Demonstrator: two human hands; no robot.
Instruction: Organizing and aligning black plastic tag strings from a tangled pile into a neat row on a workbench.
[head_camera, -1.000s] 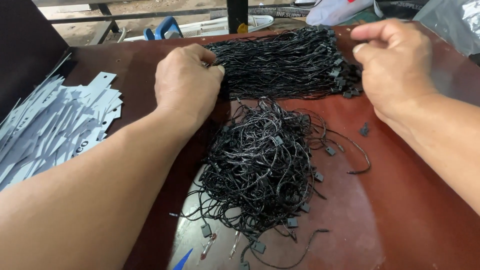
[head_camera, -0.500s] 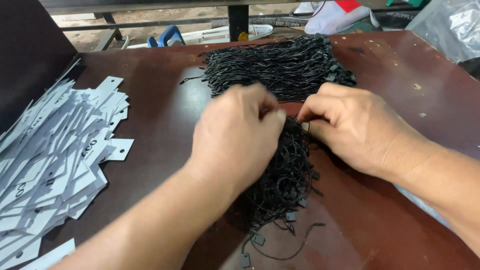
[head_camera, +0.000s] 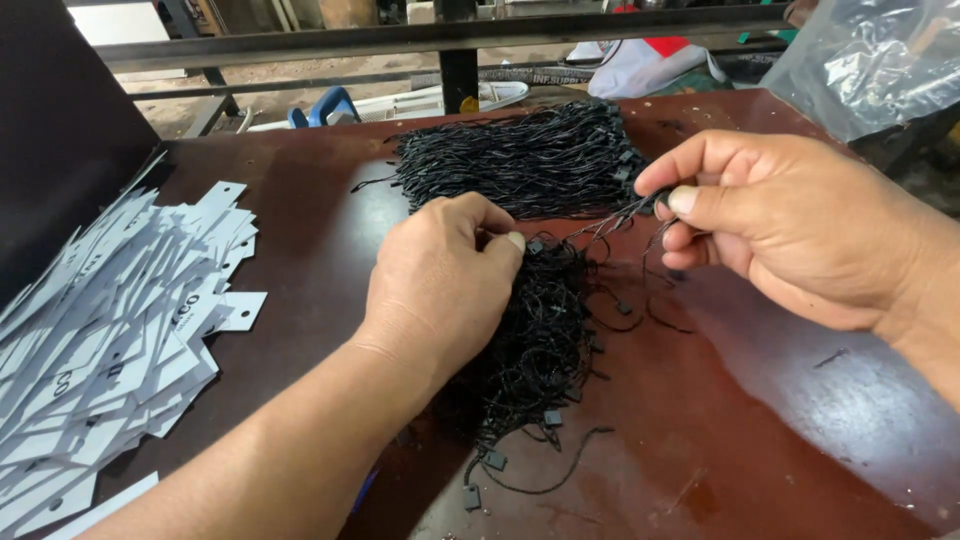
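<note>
A tangled heap of black tag strings (head_camera: 545, 340) with small plastic locks lies in the middle of the dark red table (head_camera: 760, 430). My left hand (head_camera: 440, 285) presses on the heap and pinches strings at its top. My right hand (head_camera: 790, 225) is raised to the right, pinching a few black strings between thumb and forefinger; they stretch taut back to the heap. A tidier bundle of black strings (head_camera: 525, 165) lies behind, toward the far edge.
A spread pile of white paper tags (head_camera: 110, 330) covers the table's left side beside a dark panel (head_camera: 60, 130). A clear plastic bag (head_camera: 870, 55) sits at the far right corner. Metal rails and clutter lie beyond the table.
Both hands came together on the tangled heap, then my right hand drew away to the right, pulling a few strings out. My left hand stayed on the heap.
</note>
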